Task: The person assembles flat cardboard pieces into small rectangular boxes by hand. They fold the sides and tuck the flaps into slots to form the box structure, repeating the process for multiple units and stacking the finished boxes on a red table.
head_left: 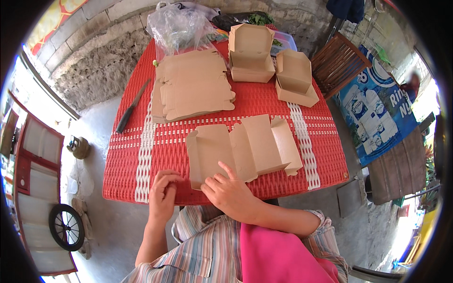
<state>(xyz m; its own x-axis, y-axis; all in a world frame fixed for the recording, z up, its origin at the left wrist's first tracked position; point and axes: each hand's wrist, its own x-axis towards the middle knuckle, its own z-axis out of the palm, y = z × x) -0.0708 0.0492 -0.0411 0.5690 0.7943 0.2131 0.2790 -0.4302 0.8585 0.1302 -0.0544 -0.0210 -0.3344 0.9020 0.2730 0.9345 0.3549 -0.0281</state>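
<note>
A partly folded brown cardboard box point(214, 146) lies spread on the red woven table in front of me. Its side flaps stand up at the left and right ends, and creases cross its middle. My right hand point(229, 193) rests over the near edge of this box, index finger stretched out on the cardboard and the other fingers bent. Just off the box's near left corner is my left hand point(163, 192), loosely curled, thumb and fingers apart, with nothing visible in it. Farther back lies a stack of flat cardboard box blanks point(193, 85).
Two folded boxes with raised lids, a taller one point(252, 70) and a lower one point(296, 94), stand at the far right. A knife point(133, 106) lies at the left table edge. Behind sits a clear plastic bag point(179, 28). A wooden chair point(340, 63) adjoins the right side.
</note>
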